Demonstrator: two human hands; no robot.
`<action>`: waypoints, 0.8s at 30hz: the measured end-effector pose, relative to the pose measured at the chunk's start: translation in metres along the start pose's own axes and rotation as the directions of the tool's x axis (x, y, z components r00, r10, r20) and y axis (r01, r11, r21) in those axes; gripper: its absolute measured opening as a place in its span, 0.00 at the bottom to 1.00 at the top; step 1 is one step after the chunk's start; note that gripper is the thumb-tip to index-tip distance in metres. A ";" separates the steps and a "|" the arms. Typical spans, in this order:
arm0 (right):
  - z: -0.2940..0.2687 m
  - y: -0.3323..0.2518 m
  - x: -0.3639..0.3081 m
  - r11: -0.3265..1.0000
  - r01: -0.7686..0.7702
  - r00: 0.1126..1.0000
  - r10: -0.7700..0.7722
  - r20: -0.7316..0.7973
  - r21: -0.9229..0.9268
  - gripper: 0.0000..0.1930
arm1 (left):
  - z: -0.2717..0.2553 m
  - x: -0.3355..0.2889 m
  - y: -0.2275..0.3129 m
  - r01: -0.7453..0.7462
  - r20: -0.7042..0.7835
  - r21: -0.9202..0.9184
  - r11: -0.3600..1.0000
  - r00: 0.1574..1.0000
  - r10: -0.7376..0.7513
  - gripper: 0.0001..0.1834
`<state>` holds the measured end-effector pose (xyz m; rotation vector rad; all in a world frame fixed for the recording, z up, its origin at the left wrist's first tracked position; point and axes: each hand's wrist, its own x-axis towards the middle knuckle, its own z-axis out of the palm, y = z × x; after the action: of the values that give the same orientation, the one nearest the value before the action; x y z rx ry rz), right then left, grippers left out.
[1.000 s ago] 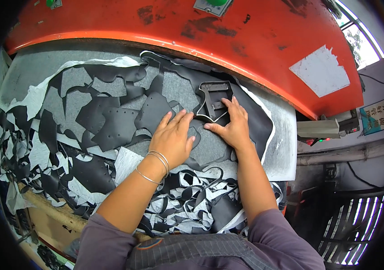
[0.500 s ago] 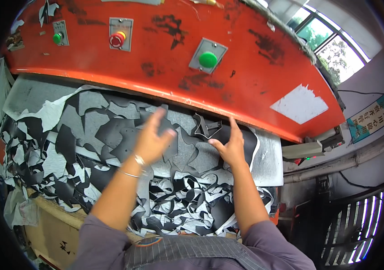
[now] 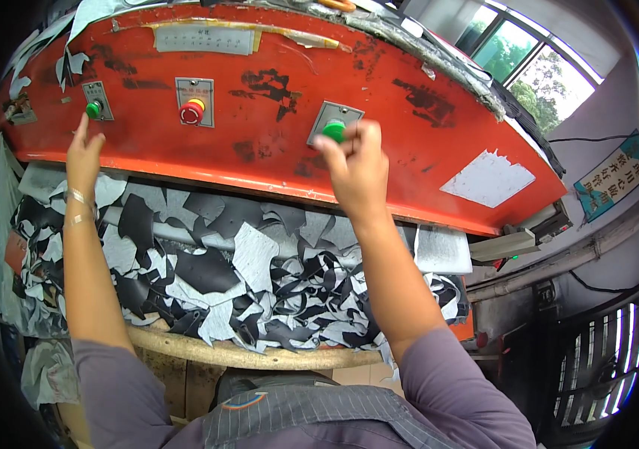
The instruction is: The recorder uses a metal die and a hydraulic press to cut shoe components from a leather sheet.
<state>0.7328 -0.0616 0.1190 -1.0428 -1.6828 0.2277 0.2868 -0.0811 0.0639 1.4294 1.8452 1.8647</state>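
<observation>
My left hand (image 3: 83, 159) is raised at the left of a red machine front (image 3: 259, 168), fingers stretched out. Its index fingertip reaches the lower edge of a small green push button (image 3: 94, 110). Over a larger green push button (image 3: 333, 131), further right, is my right hand (image 3: 361, 170). Its fingers are curled in, with the thumb at the button's lower left; no object shows in the hand, and how firmly it presses cannot be seen. Dark cut sheet pieces (image 3: 237, 215) with pale backs lie below the machine's edge, partly hidden under it.
Between the buttons sits a red emergency stop knob (image 3: 192, 113). Tangled black and white offcuts (image 3: 304, 299) pile up along a wooden ledge (image 3: 259, 359). A pale board (image 3: 443, 251) sticks out at the right, near a grey metal bracket (image 3: 503, 245).
Both hands have lifted off the sheet material: the left up and left to the small green button, the right up to the larger one. The metal cutting die between them is out of sight.
</observation>
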 end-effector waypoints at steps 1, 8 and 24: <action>-0.004 -0.006 -0.028 1.000 -0.015 0.994 0.013 0.110 0.016 0.20 | -0.017 -0.027 -0.010 -0.132 -0.042 -0.018 0.991 0.990 0.131 0.31; -0.098 -0.034 -0.231 0.954 0.100 0.397 0.222 0.891 -0.282 0.30 | 0.050 -0.328 0.112 -0.084 0.815 -0.040 0.996 0.574 0.081 0.08; -0.111 0.015 -0.191 0.973 0.005 0.214 0.225 0.951 -0.232 0.24 | 0.108 -0.335 0.157 -0.341 0.900 0.066 0.938 0.427 0.091 0.06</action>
<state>0.8397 -0.2291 0.0219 -1.2513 -2.8414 1.0545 0.6165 -0.2713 0.0055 2.2123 1.3308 0.5684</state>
